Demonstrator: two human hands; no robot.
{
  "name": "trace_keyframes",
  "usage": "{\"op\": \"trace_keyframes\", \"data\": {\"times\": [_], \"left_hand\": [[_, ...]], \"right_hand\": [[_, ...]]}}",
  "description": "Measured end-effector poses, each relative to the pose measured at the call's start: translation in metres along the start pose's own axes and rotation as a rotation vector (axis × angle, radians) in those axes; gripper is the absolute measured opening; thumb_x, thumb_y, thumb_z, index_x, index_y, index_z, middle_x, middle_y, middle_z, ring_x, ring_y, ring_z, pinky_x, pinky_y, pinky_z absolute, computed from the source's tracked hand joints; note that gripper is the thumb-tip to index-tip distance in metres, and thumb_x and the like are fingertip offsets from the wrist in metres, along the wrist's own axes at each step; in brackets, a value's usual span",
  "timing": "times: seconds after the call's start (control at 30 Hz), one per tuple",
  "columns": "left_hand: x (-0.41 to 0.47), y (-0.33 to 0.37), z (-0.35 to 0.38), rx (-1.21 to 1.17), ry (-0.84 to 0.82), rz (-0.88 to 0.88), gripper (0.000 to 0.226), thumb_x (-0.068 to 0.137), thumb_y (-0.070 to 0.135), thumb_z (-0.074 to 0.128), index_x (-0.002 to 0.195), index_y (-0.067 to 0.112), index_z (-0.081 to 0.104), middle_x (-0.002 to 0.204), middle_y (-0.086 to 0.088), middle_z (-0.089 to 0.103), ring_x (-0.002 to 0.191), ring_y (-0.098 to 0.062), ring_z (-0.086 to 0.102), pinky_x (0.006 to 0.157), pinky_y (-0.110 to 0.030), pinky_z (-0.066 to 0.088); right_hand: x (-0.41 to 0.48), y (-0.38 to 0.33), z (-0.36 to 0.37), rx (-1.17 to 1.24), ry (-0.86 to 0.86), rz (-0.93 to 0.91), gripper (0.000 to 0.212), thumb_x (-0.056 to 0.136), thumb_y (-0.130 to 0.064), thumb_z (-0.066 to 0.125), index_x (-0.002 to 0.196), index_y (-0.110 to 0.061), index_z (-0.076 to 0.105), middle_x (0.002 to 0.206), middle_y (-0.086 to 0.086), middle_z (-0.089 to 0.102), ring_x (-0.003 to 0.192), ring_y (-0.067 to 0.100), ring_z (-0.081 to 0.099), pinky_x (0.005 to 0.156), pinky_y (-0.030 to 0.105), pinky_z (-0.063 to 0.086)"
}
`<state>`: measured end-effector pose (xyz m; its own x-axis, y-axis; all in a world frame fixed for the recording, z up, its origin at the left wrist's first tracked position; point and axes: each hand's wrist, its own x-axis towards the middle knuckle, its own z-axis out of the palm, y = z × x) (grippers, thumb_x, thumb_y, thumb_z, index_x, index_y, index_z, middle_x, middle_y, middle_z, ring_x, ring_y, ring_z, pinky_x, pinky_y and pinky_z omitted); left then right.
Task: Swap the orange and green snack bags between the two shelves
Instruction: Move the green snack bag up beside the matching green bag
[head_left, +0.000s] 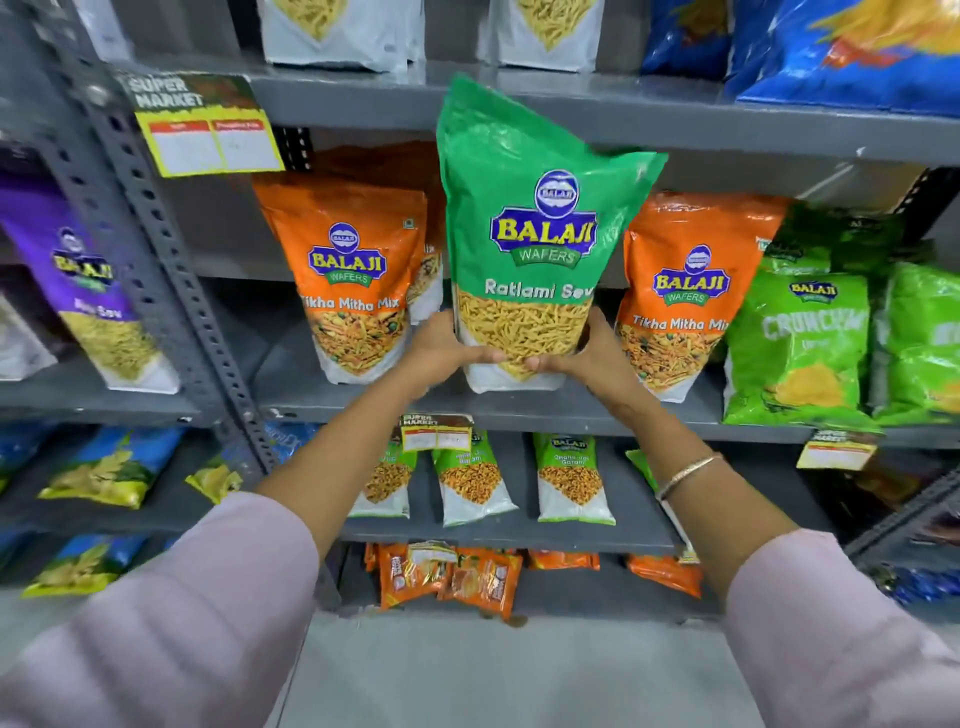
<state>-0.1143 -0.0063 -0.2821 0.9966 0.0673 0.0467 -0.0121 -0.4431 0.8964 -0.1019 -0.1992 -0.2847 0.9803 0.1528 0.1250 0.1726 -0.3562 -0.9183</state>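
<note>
A large green Ratlami Sev bag (524, 223) stands upright at the front of the middle shelf (363, 402), between two orange Tikha Mitha Mix bags. My left hand (447, 345) grips its lower left corner and my right hand (587, 353) grips its lower right corner. One orange bag (353, 270) stands to its left, with another orange bag partly hidden behind it. A second orange bag (680, 291) stands to its right. On the shelf below stand several smaller green bags (571, 478).
Light green Crunchem bags (800, 343) fill the right of the middle shelf. A purple bag (78, 280) stands in the left bay. White bags and blue bags sit on the top shelf. Small orange packets (467, 577) lie on the lowest shelf. A price tag (202, 124) hangs top left.
</note>
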Motion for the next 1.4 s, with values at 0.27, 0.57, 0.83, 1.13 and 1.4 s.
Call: {"op": "trace_keyframes", "data": {"times": [0.27, 0.57, 0.83, 1.13, 1.4], "left_hand": [[-0.02, 0.09, -0.037, -0.042, -0.044, 0.217, 0.045, 0.071, 0.007, 0.076, 0.113, 0.004, 0.062, 0.104, 0.001, 0.063, 0.072, 0.006, 0.062, 0.059, 0.002, 0.045], [0.023, 0.238, -0.109, -0.057, 0.008, 0.383, 0.019, 0.071, 0.019, 0.077, 0.071, 0.017, 0.059, 0.076, 0.002, 0.065, 0.084, -0.017, 0.061, 0.07, -0.023, 0.052], [0.084, 0.261, -0.122, -0.095, 0.024, 0.256, 0.036, 0.069, 0.023, 0.079, 0.082, 0.009, 0.049, 0.098, -0.012, 0.061, 0.099, -0.027, 0.057, 0.096, -0.045, 0.049], [0.141, 0.214, -0.103, -0.074, 0.026, 0.262, 0.077, 0.064, 0.037, 0.081, 0.129, 0.011, 0.048, 0.135, -0.01, 0.056, 0.122, -0.027, 0.052, 0.091, -0.035, 0.046], [0.143, 0.212, -0.099, -0.068, 0.035, 0.242, 0.079, 0.074, 0.036, 0.073, 0.139, 0.009, 0.036, 0.146, -0.008, 0.044, 0.132, -0.027, 0.042, 0.109, -0.042, 0.037]], "right_hand": [[-0.009, -0.087, -0.057, -0.038, 0.071, -0.193, 0.078, 0.047, -0.023, 0.088, 0.114, -0.01, 0.05, 0.106, -0.001, 0.066, 0.099, 0.014, 0.062, 0.085, 0.022, 0.052], [0.052, -0.233, -0.124, -0.085, 0.156, -0.381, 0.087, 0.034, -0.044, 0.086, 0.11, -0.011, 0.059, 0.112, 0.007, 0.069, 0.104, 0.021, 0.064, 0.095, 0.042, 0.051], [0.112, -0.257, -0.126, 0.021, 0.09, -0.253, 0.076, 0.038, -0.028, 0.091, 0.104, -0.005, 0.059, 0.106, 0.008, 0.07, 0.095, 0.021, 0.066, 0.079, 0.039, 0.058], [0.164, -0.203, -0.101, 0.018, 0.166, -0.15, 0.069, 0.047, -0.032, 0.089, 0.099, -0.006, 0.052, 0.108, 0.008, 0.063, 0.102, 0.025, 0.061, 0.095, 0.044, 0.05], [0.175, -0.195, -0.101, 0.011, 0.103, -0.179, 0.102, 0.028, -0.057, 0.085, 0.112, -0.006, 0.057, 0.112, 0.011, 0.067, 0.107, 0.026, 0.062, 0.094, 0.04, 0.05]]}}
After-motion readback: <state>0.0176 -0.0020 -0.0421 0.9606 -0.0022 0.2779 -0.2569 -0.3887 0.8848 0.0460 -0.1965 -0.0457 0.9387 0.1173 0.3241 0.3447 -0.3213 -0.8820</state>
